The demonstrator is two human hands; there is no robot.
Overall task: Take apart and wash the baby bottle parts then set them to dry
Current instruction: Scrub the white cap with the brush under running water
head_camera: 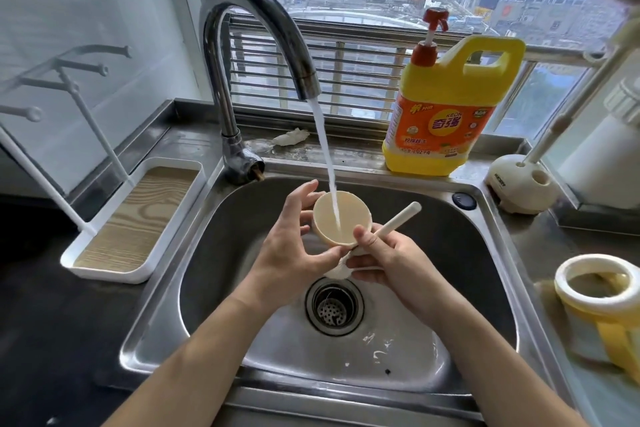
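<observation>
DRYING RACK WAITS AS CAP IS RINSED. At the left, a white drying rack (110,274) stands on the counter, well apart from the work. Over the steel sink (450,236), the tap (301,66) runs a stream of water (325,156) straight into a cream bottle cap (323,218). The left hand (291,253) holds the cap open side up, fingers curled round its side. Just right of it, the right hand (394,267) grips the handle of a brush (394,221), whose pale head sits tucked below the cap. The likely risks are that the wet cap slips from the fingers or the stream splashes off it onto the counter. The cap takes water, and the sink holds white flecks near the drain (334,305). Far right stands a yellow soap jug (446,121). Near right sits a white-and-yellow bottle ring (595,303), its contents unclear.
</observation>
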